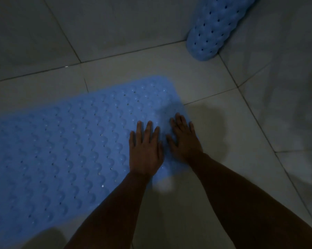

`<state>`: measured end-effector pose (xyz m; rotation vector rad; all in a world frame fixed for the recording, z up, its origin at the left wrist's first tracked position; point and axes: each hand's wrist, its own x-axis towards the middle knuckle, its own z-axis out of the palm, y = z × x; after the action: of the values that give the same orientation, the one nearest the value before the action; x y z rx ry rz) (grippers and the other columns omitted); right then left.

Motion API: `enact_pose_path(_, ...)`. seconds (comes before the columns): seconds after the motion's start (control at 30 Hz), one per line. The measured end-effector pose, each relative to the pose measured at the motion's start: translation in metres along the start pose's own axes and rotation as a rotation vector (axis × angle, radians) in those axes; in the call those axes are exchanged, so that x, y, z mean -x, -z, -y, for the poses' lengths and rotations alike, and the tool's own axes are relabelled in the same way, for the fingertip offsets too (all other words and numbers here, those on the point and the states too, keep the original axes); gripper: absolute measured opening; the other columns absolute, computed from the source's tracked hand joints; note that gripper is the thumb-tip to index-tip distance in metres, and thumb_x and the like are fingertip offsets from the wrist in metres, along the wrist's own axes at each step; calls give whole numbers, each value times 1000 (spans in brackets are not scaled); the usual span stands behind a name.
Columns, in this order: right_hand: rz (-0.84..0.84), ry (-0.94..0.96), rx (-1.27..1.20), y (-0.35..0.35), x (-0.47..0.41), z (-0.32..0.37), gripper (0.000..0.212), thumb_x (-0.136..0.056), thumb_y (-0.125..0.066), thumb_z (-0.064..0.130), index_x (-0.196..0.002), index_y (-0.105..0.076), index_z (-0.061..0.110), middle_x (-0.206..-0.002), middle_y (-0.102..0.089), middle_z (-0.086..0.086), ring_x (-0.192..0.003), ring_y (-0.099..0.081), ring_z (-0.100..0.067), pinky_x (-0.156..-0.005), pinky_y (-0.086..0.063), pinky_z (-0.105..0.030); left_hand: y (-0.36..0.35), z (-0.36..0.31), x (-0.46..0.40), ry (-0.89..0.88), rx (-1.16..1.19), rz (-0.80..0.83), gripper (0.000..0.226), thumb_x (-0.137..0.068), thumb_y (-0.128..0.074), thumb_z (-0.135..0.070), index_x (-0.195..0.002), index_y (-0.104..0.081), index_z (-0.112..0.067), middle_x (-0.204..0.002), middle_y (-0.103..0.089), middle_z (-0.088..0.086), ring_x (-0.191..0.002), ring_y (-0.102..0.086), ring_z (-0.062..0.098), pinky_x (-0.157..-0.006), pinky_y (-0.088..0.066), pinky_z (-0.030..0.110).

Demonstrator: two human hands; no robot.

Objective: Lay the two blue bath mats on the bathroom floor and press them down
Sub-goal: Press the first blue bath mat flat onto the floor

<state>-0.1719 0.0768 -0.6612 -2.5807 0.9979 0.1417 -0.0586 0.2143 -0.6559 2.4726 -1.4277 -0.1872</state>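
One blue bath mat (61, 144), bumpy and dotted with small holes, lies flat on the pale tiled floor (214, 123) and runs off the left edge of the view. My left hand (145, 148) presses flat on its right end with fingers straight. Beside it, my right hand (185, 139) presses flat near the mat's right edge, fingers spread. The second blue bath mat (214, 27) is rolled up and stands leaning in the corner at the upper right.
Tiled walls (277, 69) meet in the corner behind the rolled mat. Bare floor tiles lie to the right of the flat mat and between it and the corner. The room is dim.
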Motion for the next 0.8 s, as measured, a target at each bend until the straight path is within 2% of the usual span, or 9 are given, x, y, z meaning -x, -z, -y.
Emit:
enact_pose_path(0.03, 37, -12, -43, 8, -3, 2, 80, -92, -17, 61, -158, -26, 17, -168, -11, -8, -156, -7, -22, -125, -9, -50, 1, -3, 3, 6, -6, 20, 54, -103, -41, -39, -153, -45, -18, -165, -32, 10, -156, -15, 37, -120, -25, 60)
enact_pose_path(0.1, 103, -37, -115, 36, -15, 6, 78, -90, -18, 58, -148, -47, 16, -162, -32, -12, -149, -33, -27, -120, -27, -46, 3, -9, 4, 14, -33, 69, 58, -102, -37, -40, -155, -41, -18, -167, -27, 10, -157, -10, 37, -121, -22, 61)
enact_pose_path(0.17, 121, -68, -225, 66, -32, 2, 53, -97, -39, 47, -132, -62, 15, -144, -57, -11, -131, -55, -30, -108, -43, -42, 1, -19, 1, 7, -40, 112, 64, -99, -33, -43, -157, -36, -16, -169, -22, 11, -157, -5, 39, -122, -19, 63)
enact_pose_path(0.2, 57, -70, -265, 79, -36, 0, 47, -95, -49, 44, -129, -65, 16, -136, -64, -9, -126, -60, -29, -105, -46, -39, -1, -25, 1, 2, -36, 126, 67, -99, -31, -46, -158, -34, -15, -169, -19, 12, -157, -4, 39, -122, -16, 65)
enact_pose_path(0.33, -314, -1, -240, 89, -48, -12, 41, -89, -52, 38, -115, -72, 13, -117, -73, -8, -111, -67, -27, -98, -45, -30, -19, -44, -5, 44, -93, 142, 78, -101, -22, -64, -163, -18, -16, -171, -3, 13, -157, 9, 38, -123, 0, 66)
enact_pose_path(0.43, -427, 52, -217, 75, -49, -16, 36, -93, -51, 36, -110, -73, 13, -110, -73, -7, -104, -68, -28, -94, -48, -31, -25, -46, -8, 45, -112, 102, 81, -100, -25, -67, -163, -18, -17, -171, -3, 13, -157, 8, 38, -122, 0, 66)
enact_pose_path(0.7, -515, 26, -261, 28, -15, -15, 24, -97, -57, 29, -103, -70, 11, -103, -71, -6, -96, -66, -28, -87, -48, -29, -28, -43, 7, 46, -39, 172, 92, -92, -30, -76, -162, -20, -17, -172, 1, 12, -157, 12, 35, -122, 1, 65)
enact_pose_path(0.8, -476, 3, -251, 23, -12, -10, 26, -96, -55, 32, -101, -70, 12, -101, -71, -7, -95, -66, -30, -85, -50, -33, -25, -42, 6, 34, -45, 237, 100, -86, -26, -80, -164, -10, -20, -171, 11, 14, -155, 19, 36, -121, 6, 65)
